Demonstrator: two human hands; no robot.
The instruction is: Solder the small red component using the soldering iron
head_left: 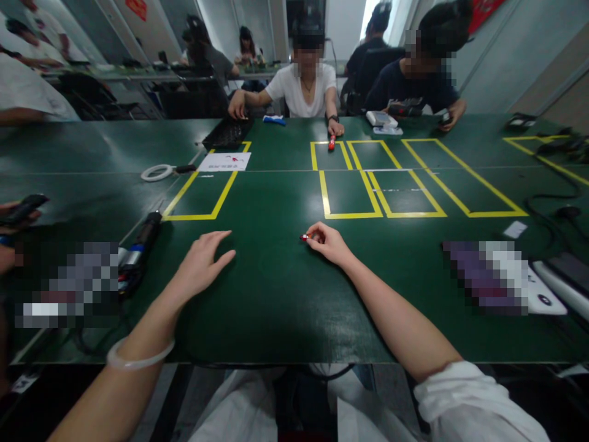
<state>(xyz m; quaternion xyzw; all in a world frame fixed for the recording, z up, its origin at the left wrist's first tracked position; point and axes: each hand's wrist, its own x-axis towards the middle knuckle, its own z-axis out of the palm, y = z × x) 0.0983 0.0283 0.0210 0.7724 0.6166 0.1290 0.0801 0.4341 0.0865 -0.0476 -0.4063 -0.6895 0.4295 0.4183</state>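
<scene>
Over the green table (267, 319), my right hand (331, 244) pinches a small red-and-white object (304, 237) whose kind I cannot make out. Its tip pokes out to the left of my thumb and forefinger; the remainder is hidden in the fingers. My left hand (200, 265) hovers over the tabletop to the left, thumb and fingers apart, holding nothing. A pale bangle circles the left wrist. Left of that hand lies a dark power tool resembling an electric screwdriver (146, 236), with a blue band.
Yellow tape outlines (352, 215) mark the table. A white sheet (225, 161), a white ring-shaped roll (157, 173) and a black tray (225, 134) lie toward the far left. Across sits a person (301, 92) with a hand at a red object (332, 143). Cables run along the right.
</scene>
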